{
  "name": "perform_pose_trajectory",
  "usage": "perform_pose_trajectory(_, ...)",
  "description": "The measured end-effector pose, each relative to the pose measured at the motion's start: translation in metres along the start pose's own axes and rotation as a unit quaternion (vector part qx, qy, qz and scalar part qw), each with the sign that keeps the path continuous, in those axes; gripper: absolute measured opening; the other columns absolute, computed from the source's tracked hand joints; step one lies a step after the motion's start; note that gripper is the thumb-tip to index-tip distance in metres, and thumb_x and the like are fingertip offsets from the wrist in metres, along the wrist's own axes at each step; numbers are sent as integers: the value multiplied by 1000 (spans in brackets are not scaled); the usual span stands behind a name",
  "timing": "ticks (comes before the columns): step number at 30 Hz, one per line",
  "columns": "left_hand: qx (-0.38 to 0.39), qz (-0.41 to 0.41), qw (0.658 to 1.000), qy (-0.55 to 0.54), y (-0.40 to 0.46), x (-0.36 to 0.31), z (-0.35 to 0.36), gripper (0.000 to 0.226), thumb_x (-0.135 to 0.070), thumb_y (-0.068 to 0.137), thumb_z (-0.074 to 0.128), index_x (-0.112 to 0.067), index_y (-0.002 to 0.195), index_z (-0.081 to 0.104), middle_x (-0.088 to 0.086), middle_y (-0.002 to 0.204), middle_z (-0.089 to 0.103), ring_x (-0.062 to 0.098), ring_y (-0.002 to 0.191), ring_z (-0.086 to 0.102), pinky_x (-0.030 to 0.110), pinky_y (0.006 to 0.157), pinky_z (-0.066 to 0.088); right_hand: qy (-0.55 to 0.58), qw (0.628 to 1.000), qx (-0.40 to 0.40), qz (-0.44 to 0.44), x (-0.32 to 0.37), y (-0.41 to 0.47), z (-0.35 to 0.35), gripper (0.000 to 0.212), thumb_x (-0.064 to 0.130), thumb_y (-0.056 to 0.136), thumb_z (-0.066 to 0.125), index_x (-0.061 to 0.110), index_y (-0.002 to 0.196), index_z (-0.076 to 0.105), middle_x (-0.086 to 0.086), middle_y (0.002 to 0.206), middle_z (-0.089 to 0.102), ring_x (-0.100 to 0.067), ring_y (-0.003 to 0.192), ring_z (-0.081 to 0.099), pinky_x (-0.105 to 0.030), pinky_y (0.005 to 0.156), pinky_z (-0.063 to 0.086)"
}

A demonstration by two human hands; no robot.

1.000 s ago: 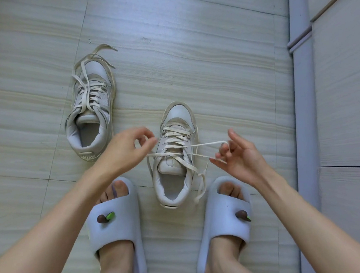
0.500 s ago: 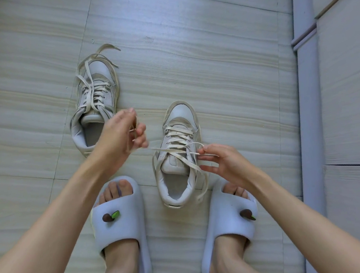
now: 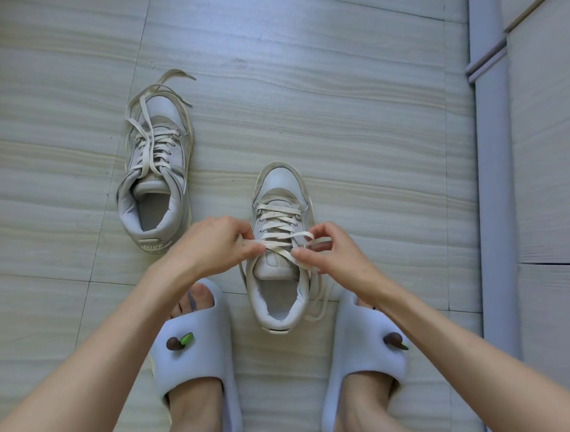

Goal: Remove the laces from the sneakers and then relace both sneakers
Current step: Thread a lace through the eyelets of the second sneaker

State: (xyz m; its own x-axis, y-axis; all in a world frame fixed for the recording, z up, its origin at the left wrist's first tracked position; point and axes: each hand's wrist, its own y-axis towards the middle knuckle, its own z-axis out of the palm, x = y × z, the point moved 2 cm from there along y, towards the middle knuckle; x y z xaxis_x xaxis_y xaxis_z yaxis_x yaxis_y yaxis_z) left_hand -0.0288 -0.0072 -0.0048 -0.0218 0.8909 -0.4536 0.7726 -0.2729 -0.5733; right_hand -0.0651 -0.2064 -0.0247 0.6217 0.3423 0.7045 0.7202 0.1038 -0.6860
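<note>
Down at the bottom, two feet are sitting in pale slides: the left slide and the right slide, each carrying a small brown charm. Between them the near sneaker is standing upright on the floor, toe pointing away. Over its tongue both hands are working. The left hand is pinching the lace at the shoe's left edge, fingers curled around it. The right hand is pinching the same lace at the right, thumb and fingertips clamped on a loop. The lace is running taut across the upper eyelets between them. Farther off to the left, the far sneaker is resting alone, its loose lace trailing over the toe.
</note>
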Motion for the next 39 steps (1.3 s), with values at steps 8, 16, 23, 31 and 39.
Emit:
perform_pose_trajectory(8, -42, -37, 876, -478, -12, 5, -9, 26, -10, 88, 57, -11, 62, 58, -1, 73, 65, 11, 67, 46, 27, 66, 35, -108, 990, -91, -28, 0, -2, 6, 19, 23, 79, 68, 26, 91, 53, 11, 65, 50, -3, 62, 48, -10, 57, 37)
perform_pose_trajectory(16, -47, 0, 807, -588, -14, -1, 7, 25, 3, 81, 47, -7, 59, 44, 13, 83, 72, 19, 76, 67, 21, 66, 54, -40, 986, -163, -17, 4, 6, -8, 16, 20, 78, 67, 27, 79, 53, 10, 67, 51, -7, 63, 49, -20, 61, 40)
perform_pose_trajectory(23, 61, -77, 909, -405, -22, 6, 12, 31, -23, 61, 47, 1, 66, 66, 12, 67, 70, 13, 53, 55, 23, 52, 37, -248, 960, -116, -54, 11, 1, -14, 21, 41, 88, 57, 23, 94, 47, 9, 81, 52, -13, 80, 50, -27, 67, 34)
perform_pose_trajectory(31, -44, -61, 976, -206, 1, -8, 9, 38, -55, 84, 57, -18, 71, 59, -9, 53, 51, 4, 48, 43, 19, 49, 33, -329, 939, -95, -41, 33, -2, -35, 37, 47, 89, 54, 13, 75, 63, 8, 61, 54, -14, 67, 48, -25, 54, 32)
perform_pose_trajectory(39, 25, -92, 915, -393, -5, 6, 13, 23, -29, 90, 59, -17, 70, 62, -9, 75, 69, 6, 64, 52, 24, 61, 34, -133, 989, -63, 23, 19, -2, -56, 21, 31, 86, 65, 19, 69, 66, 0, 65, 51, -9, 55, 38, -22, 55, 31)
